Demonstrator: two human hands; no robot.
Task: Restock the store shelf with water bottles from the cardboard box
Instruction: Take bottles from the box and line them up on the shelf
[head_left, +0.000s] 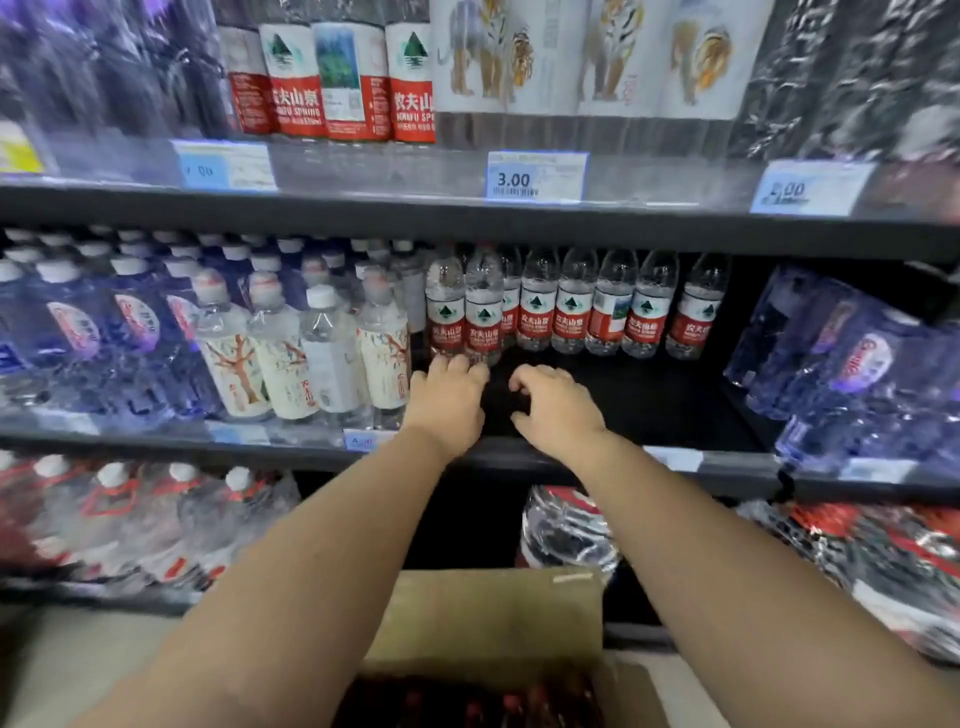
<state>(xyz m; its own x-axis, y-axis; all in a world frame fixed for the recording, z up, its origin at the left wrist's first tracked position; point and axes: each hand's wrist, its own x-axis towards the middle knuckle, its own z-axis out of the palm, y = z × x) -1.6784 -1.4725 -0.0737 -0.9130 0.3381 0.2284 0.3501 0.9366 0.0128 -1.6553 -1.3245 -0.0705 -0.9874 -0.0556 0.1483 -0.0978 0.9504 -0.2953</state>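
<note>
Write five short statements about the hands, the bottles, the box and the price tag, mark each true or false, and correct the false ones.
1. The left hand and right hand both reach over the black middle shelf. True.
2. The right hand holds a bottle. False: its fingers are loosely curled and it holds nothing.
3. The red-labelled clear plastic water bottles lie on their sides. False: they stand upright in a row at the back of that shelf.
4. The white price tag on the upper shelf edge reads 3.00. True.
5. The brown cardboard box sits on the top shelf. False: it is low down, below the arms.
</note>
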